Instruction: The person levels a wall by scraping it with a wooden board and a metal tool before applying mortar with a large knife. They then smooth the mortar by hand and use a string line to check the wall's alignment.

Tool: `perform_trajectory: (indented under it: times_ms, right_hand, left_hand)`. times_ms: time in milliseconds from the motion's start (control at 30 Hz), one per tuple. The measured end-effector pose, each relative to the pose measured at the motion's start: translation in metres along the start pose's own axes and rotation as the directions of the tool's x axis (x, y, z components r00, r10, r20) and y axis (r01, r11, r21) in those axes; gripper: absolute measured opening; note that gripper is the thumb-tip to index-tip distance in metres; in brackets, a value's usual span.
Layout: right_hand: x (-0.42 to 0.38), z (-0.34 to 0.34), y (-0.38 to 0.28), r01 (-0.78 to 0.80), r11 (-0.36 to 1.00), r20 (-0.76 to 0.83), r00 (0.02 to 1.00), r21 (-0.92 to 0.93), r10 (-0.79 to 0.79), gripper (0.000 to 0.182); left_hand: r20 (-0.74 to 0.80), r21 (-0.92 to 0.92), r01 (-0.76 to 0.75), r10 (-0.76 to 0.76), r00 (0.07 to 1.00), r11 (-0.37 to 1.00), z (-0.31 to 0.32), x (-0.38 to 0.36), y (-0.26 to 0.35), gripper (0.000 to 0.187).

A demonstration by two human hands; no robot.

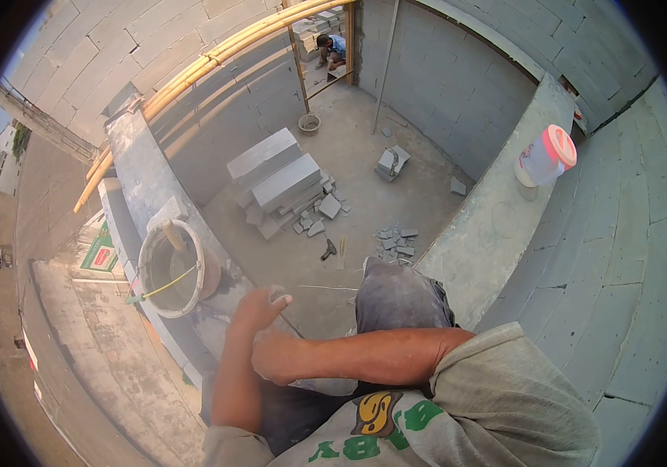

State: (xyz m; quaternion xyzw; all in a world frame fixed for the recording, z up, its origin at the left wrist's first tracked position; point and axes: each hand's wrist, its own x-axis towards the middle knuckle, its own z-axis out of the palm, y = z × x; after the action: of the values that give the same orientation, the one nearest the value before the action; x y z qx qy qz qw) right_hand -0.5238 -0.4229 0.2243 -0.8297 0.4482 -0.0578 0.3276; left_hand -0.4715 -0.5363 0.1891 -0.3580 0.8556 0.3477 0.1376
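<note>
The bucket [171, 268] stands on top of a grey rendered wall ledge [135, 156], just beside the person's raised hand. It is round and pale, its rim and walls crusted with dried grey mortar, and the inside is dark and wet-looking. A pale wooden handle [172, 233] leans out of it against the far rim, and a thin yellow cord [166, 286] runs across its mouth.

The left hand [258, 308] is lifted near the bucket's right side, fingers loosely curled around a small pale lump [277, 293]; what the lump is cannot be told. The right hand [271, 356] lies across the left forearm, wrapped over it and holding nothing else.

Beyond the bucket, down on the rough concrete floor, lies a stack of smooth rectangular grey blocks [279, 179] with broken chips scattered beside it. Further from the bucket, a hammer [328, 249] lies on the floor. Well to the right of the bucket, on a second flat-topped wall, stands a translucent plastic jug [545, 158] with a pink lid. Far behind the blocks another person [332, 49] crouches in a doorway.
</note>
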Motion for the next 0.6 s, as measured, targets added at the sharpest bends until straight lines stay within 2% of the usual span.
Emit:
perform_trajectory:
  times_ms: [67, 200, 267, 300, 367, 500, 567, 600]
  right_hand:
    - [-0.004, -0.011, -0.003, -0.072, 0.996, 0.010, 0.997, 0.059, 0.072, 0.014]
    - [-0.001, -0.022, 0.001, -0.081, 0.991, 0.007, 0.997, 0.111, 0.081, 0.018]
    - [-0.009, -0.042, -0.004, -0.166, 0.945, -0.021, 0.984, 0.283, 0.179, 0.024]
    - [-0.007, -0.043, -0.003, -0.166, 0.945, -0.019, 0.984, 0.282, 0.178, 0.024]
    - [-0.003, -0.043, -0.003, -0.238, 0.908, -0.060, 0.960, 0.346, 0.274, 0.027]
    - [0.000, -0.047, -0.001, -0.213, 0.872, -0.023, 0.968, 0.441, 0.248, 0.029]
    - [0.002, -0.039, 0.000, -0.087, 0.884, -0.123, 0.979, 0.460, 0.161, 0.031]
    - [0.002, -0.038, 0.000, -0.086, 0.884, -0.119, 0.980, 0.460, 0.157, 0.031]
  left_hand:
    - [-0.025, -0.025, -0.014, 0.013, 1.000, 1.000, -0.003, 0.000, -0.002, 0.045]
    - [-0.087, -0.065, -0.012, 0.006, 0.996, 0.998, -0.009, 0.003, -0.013, 0.043]
    - [-0.165, -0.107, -0.021, 0.003, 0.986, 0.994, -0.017, 0.000, -0.012, 0.042]
    - [-0.165, -0.108, -0.020, 0.002, 0.986, 0.994, -0.021, -0.002, -0.011, 0.042]
    - [-0.178, -0.122, 0.039, -0.061, 0.982, 0.992, -0.026, -0.004, -0.011, 0.043]
    - [-0.212, -0.137, 0.062, -0.090, 0.973, 0.989, -0.032, -0.007, -0.019, 0.043]
    - [-0.249, -0.148, 0.085, -0.120, 0.961, 0.985, -0.039, -0.012, -0.019, 0.044]
    - [-0.250, -0.151, 0.090, -0.126, 0.960, 0.984, -0.040, -0.013, -0.022, 0.044]
